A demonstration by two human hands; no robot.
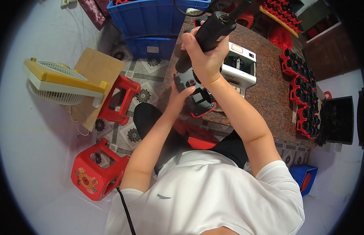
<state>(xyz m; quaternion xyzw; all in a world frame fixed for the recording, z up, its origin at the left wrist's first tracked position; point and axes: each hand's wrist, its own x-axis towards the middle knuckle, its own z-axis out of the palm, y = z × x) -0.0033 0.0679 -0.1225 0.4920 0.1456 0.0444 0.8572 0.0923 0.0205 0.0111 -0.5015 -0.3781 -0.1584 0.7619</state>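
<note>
My right hand [209, 64] is wrapped round a black electric screwdriver [215, 32], whose body slants down toward the table edge. Below it, my left hand [178, 96] grips a black plastic housing with a red rim [200, 101], thumb lying on its upper face. The screwdriver's lower end is over the housing; its tip is hidden, so I cannot tell whether they touch. Just right of my right wrist stands a white screw feeder [244, 76] with an open front.
Rows of black-and-red parts [301, 84] line the right side of the brown stone table [268, 102]. Blue crates [150, 19] are stacked at the far left. Red stools [99, 168] and a yellow-and-white fan [60, 80] on a board stand to my left.
</note>
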